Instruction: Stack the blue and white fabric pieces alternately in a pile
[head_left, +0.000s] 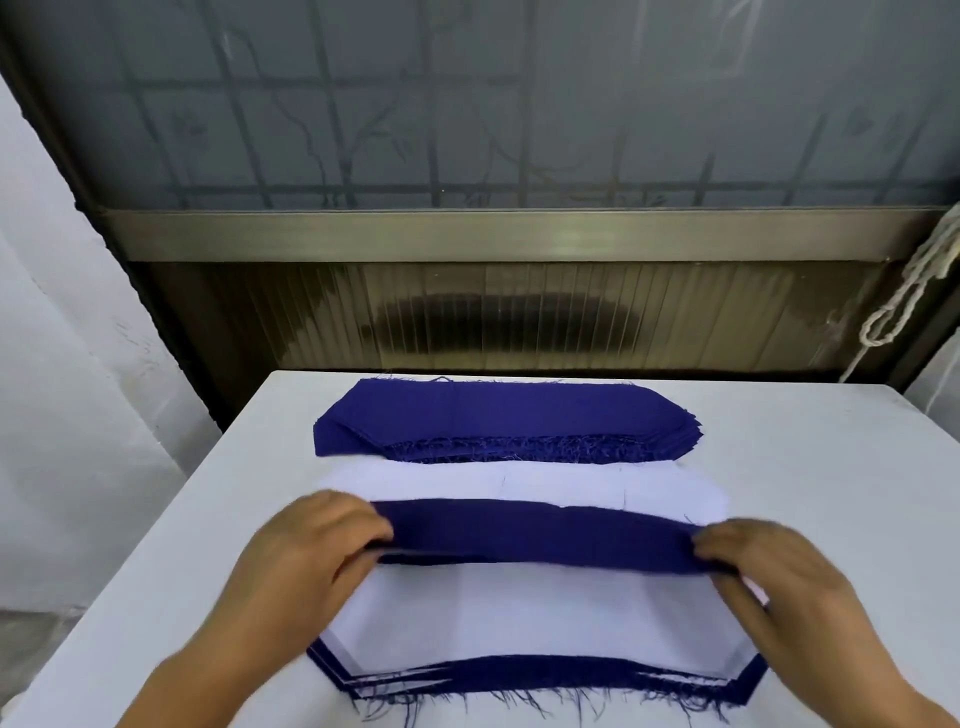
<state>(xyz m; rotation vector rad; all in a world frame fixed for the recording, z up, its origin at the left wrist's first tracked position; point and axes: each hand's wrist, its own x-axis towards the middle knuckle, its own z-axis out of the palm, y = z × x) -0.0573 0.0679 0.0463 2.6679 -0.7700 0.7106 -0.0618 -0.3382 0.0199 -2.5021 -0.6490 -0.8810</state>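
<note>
Held piece: blue fabric piece (535, 535), stretched taut between both hands, above the mixed pile.
Long axis: runs left to right across the view, roughly parallel to the bench's front edge and to the pile's long side.
Left hand (311, 545): fingers curled, pinching the left end of the blue fabric piece; thumb side hidden under the cloth.
Right hand (753, 561): fingers curled round the right end, same pinch. Both hands blurred by motion.
Which hand nearer: neither clearly; the two sit level, one at each end. The piece lies between them, not ahead of them.
Mixed pile (519, 613): near the person, white layer on top, blue edges with frayed threads showing along the front and the cut corners.
Key relation: the held piece covers only the far part of the white top; most of the white still shows below it. My judgement: the piece must spread toward the person to cover the top, ends lined up with the angled corners.
White supply (519, 480): lies flat just beyond the pile, partly under the held piece.
Blue supply stack (493, 415): further back, thick, frayed front edge, well clear of the hands.
Bench (831, 467): white surface carrying everything.
Risk, as I judge it: limp cloth may land skewed or drag the white layer.
</note>
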